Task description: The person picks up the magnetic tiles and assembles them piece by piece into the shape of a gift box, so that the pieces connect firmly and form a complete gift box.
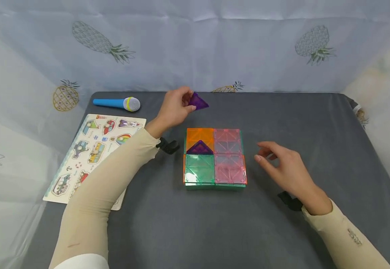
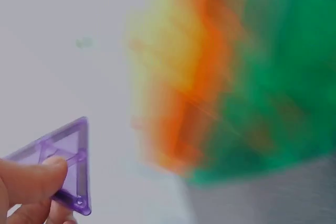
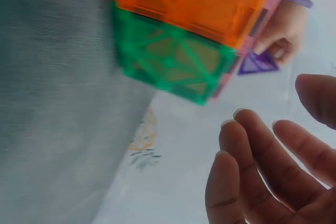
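My left hand (image 1: 174, 106) pinches a purple triangular magnetic tile (image 1: 199, 101) between thumb and fingers, behind and above a box of translucent magnetic tiles (image 1: 199, 170). Green, orange and pink squares form the box's top. A second purple triangle tile (image 1: 200, 147) stands up from the top, along the seam between the orange and green squares; in the right wrist view it juts out from the top face. To the right of the box, apart from it, my right hand (image 1: 287, 172) hovers with loosely bent fingers and holds nothing. The left wrist view blurs the box.
On the left of the dark grey table (image 1: 168, 231) lies a puzzle board (image 1: 70, 149) with vehicle pictures, partly under my left forearm. Behind it is a blue toy microphone (image 1: 111, 102). A pineapple-print curtain (image 1: 195, 48) hangs along the table's back edge.
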Demonstrator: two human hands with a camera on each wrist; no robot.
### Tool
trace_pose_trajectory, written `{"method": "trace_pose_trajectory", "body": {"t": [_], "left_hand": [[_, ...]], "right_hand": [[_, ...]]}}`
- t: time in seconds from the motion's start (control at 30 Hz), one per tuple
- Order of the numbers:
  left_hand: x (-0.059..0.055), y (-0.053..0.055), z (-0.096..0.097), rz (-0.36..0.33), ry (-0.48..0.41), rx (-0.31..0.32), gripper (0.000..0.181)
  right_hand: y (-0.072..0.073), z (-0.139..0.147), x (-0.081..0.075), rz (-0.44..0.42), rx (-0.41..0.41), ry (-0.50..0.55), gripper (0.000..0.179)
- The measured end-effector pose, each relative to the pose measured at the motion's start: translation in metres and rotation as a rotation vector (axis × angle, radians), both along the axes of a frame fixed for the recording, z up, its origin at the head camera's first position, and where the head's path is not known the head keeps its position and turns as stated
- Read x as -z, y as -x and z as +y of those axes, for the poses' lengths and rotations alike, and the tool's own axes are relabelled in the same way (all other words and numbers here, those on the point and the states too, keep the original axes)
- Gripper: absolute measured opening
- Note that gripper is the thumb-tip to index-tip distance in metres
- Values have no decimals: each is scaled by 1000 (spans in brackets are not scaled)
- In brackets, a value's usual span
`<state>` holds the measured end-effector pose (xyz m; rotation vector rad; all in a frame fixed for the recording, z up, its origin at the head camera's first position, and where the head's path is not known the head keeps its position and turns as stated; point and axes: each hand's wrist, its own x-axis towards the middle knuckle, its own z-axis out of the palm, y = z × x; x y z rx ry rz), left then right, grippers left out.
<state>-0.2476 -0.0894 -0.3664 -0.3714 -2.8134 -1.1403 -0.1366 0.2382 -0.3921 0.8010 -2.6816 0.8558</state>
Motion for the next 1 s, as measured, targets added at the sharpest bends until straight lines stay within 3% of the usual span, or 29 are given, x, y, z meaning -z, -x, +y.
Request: {"method": "trace_pose_trajectory", "body": {"t": [0.13,0.23,0.43,0.53,0.63,0.77,0.83,0.93,1.0], "left_hand": [[-25,-26,15,79,-7,141,21],[-36,-44,26,152,-20,264,17],[-49,-69,44,309,-31,502,13],[-52,-78,46,355,-34,551,12],[-50,-83,39,373,-51,505,19],[-34,-89,19,285,-115,310,28],[-18,-92,7,173,-176,185,29],[12,-97,-9,-56,-312,4,35],[34,-100,-16,-201,-425,-72,41]], "right_hand": [[8,-15,-13,19,-28,32,35],[16,-31,-26,30,-55,61,39],[27,-62,-47,87,-168,125,42],[28,-70,-51,165,-227,150,31],[27,-69,-52,224,-230,159,23],[25,-60,-45,196,-180,133,21],[24,-56,-40,162,-169,110,21],[24,-53,-32,113,-172,91,20],[25,-53,-27,85,-180,80,19]]}}
